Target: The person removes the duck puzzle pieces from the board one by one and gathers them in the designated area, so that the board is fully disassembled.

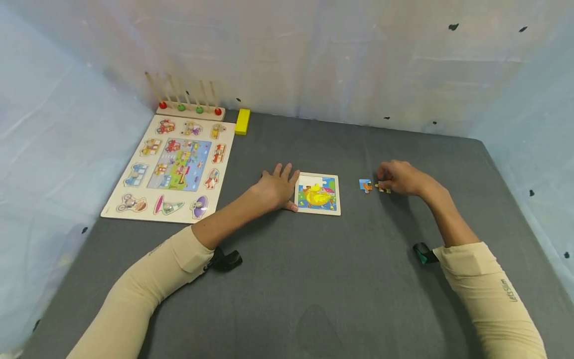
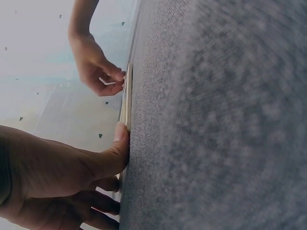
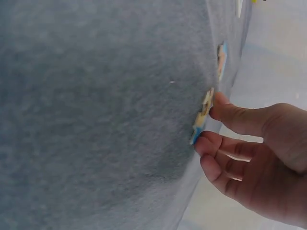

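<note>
A small framed jigsaw puzzle (image 1: pixel 338 199) with a yellow duck picture (image 1: pixel 317 196) lies at mid-table; pale backing shows in its upper left. My left hand (image 1: pixel 274 191) rests at its left edge, fingers spread, and the thumb (image 2: pixel 122 139) touches the frame's side in the left wrist view. To the right, my right hand (image 1: pixel 402 178) pinches a jigsaw piece (image 3: pixel 202 117) by its edges between thumb and fingertips, low over the cloth. Just left of it lies a second jigsaw piece (image 1: pixel 365 185), blue and orange.
At the back left lies a large wooden peg puzzle (image 1: pixel 152 213) with vehicle and toy shapes. Behind it stands a pegged counting rack (image 1: pixel 207 114) with red and green beads. Beside them is a yellow block (image 1: pixel 242 122). Pale sheeting (image 1: pixel 341 65) walls the grey table.
</note>
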{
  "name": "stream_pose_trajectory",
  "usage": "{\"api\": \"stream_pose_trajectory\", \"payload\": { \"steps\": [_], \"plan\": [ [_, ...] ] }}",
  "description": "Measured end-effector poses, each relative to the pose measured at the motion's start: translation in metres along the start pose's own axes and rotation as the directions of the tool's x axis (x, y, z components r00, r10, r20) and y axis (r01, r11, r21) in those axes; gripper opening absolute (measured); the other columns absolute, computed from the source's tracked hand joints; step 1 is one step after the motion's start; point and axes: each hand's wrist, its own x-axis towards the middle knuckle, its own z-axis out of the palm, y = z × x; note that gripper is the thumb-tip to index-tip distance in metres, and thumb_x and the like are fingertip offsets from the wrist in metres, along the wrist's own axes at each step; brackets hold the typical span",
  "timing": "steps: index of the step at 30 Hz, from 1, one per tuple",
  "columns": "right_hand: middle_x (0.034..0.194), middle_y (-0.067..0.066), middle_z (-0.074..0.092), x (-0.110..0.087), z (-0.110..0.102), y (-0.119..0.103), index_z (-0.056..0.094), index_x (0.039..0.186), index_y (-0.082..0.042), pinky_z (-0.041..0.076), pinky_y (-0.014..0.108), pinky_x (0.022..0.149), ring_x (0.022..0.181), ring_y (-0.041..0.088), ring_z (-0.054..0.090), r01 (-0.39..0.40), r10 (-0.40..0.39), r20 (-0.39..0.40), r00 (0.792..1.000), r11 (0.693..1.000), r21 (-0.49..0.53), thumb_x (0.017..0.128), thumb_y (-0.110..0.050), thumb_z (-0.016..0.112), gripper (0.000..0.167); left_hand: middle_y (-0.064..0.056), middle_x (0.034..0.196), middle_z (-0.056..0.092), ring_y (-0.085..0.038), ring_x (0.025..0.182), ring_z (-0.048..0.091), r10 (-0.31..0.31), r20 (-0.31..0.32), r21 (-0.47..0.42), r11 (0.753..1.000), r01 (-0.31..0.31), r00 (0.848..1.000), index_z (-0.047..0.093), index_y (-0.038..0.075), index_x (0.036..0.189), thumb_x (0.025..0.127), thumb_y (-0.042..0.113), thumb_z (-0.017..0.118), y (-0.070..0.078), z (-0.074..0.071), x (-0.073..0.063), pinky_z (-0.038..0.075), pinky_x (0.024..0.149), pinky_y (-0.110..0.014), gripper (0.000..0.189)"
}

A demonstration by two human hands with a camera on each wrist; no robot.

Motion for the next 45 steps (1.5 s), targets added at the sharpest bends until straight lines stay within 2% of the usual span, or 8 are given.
{"api": "stream_pose_trajectory", "payload": {
  "steps": [8,15,22,29,32,37,41,45],
  "plan": [
    [0.1,0.022,0.064,0.005,-0.014,-0.027,0.066,0.112,0.005,0.051,0.049,0.077,0.087,0.03,0.061,0.041,-0.042,-0.046,0.998,0.999,-0.017,0.101,-0.012,0.068,0.02,-0.021,0.176,0.005,-0.042,0.164,0.012,-0.017,0.002,0.008,1.0,0.017,1.0,0.006,0.007,0.169,0.096,0.061,0.062,-0.001,0.001,0.001,0.035,0.124,-0.063,0.106],
    [0.111,0.022,0.066,0.013,-0.034,-0.06,0.065,0.12,0.005,0.054,0.052,0.087,0.1,0.034,0.064,0.073,-0.072,-0.051,0.996,0.997,0.011,0.102,-0.012,0.066,0.024,-0.022,0.176,0.006,-0.043,0.164,0.011,-0.008,-0.014,-0.009,1.0,0.008,1.0,0.008,0.006,0.169,0.096,0.06,0.063,-0.001,0.0,0.0,0.034,0.124,-0.063,0.106],
    [0.112,0.016,0.068,0.026,-0.056,-0.078,0.065,0.123,0.001,0.053,0.046,0.087,0.099,0.028,0.065,0.128,-0.126,-0.076,0.989,0.992,0.013,0.103,-0.011,0.065,0.023,-0.022,0.176,0.005,-0.043,0.164,0.011,-0.001,-0.016,-0.004,1.0,0.0,1.0,0.007,0.007,0.169,0.097,0.06,0.06,0.001,-0.003,-0.001,0.034,0.124,-0.063,0.104],
    [0.119,0.015,0.07,0.037,-0.048,-0.081,0.064,0.13,0.0,0.054,0.05,0.095,0.108,0.03,0.067,0.196,-0.189,-0.083,0.978,0.977,0.084,0.103,-0.012,0.066,0.029,-0.022,0.176,0.005,-0.043,0.164,0.012,-0.003,0.0,0.014,1.0,0.003,1.0,0.007,0.007,0.169,0.098,0.062,0.059,0.0,-0.002,-0.002,0.033,0.125,-0.062,0.104],
    [0.122,0.017,0.07,0.044,-0.039,-0.083,0.064,0.131,0.0,0.054,0.052,0.098,0.112,0.031,0.067,0.19,-0.186,-0.053,0.981,0.978,0.084,0.102,-0.013,0.067,0.031,-0.021,0.176,0.005,-0.042,0.164,0.012,-0.012,0.001,0.012,1.0,0.012,1.0,0.007,0.008,0.169,0.097,0.062,0.06,0.0,-0.002,-0.002,0.033,0.125,-0.061,0.104],
    [0.13,0.016,0.068,0.053,-0.025,-0.09,0.063,0.135,-0.003,0.055,0.052,0.1,0.116,0.031,0.067,0.164,-0.17,0.072,0.983,0.983,0.083,0.101,-0.016,0.071,0.038,-0.021,0.176,0.005,-0.042,0.164,0.011,-0.005,0.005,0.014,1.0,0.005,1.0,0.006,0.008,0.169,0.098,0.062,0.059,0.0,0.0,-0.001,0.033,0.125,-0.062,0.104],
    [0.128,0.015,0.069,0.059,-0.014,-0.095,0.065,0.132,-0.005,0.056,0.051,0.097,0.114,0.03,0.067,0.167,-0.177,0.161,0.971,0.983,0.074,0.096,-0.013,0.076,0.038,-0.021,0.176,0.004,-0.042,0.164,0.01,0.001,0.007,0.015,1.0,-0.002,1.0,0.006,0.008,0.169,0.098,0.063,0.057,0.001,0.0,0.001,0.033,0.125,-0.062,0.103],
    [0.122,0.016,0.071,0.065,-0.005,-0.099,0.069,0.127,-0.001,0.058,0.048,0.094,0.107,0.029,0.068,0.157,-0.16,0.205,0.966,0.987,0.03,0.092,-0.013,0.08,0.038,-0.021,0.176,0.004,-0.042,0.164,0.01,-0.003,0.007,0.025,1.0,0.003,1.0,0.006,0.008,0.169,0.098,0.063,0.057,0.0,0.0,0.001,0.034,0.125,-0.062,0.104]
  ]
}}
